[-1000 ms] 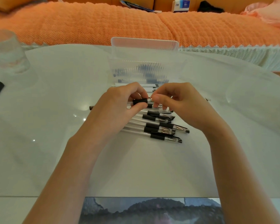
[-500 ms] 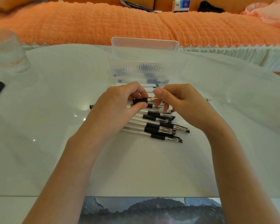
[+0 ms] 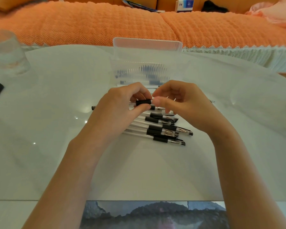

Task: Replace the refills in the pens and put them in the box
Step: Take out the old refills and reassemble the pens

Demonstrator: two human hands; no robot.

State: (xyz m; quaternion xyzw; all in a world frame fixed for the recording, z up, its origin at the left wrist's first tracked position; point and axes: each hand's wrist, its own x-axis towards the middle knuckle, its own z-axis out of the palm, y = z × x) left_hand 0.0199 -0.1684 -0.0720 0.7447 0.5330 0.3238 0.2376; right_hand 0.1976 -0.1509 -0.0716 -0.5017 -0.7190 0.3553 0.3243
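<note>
The left hand grips a pen by its black rubber sleeve above the pile of pens mid-table. The right hand pinches its tip end. It looks light, stiff and slick, so the sleeve likely gives the surest hold. The clear box stands toward the table's far edge.

Glossy white table — clear ribbed plastic box — nubbly orange cloth.

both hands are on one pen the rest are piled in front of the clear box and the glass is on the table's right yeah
Not quite: the head view shows the glass on the left of the table. The left hand and right hand hold one pen, the other pens piled before the clear box.
</note>
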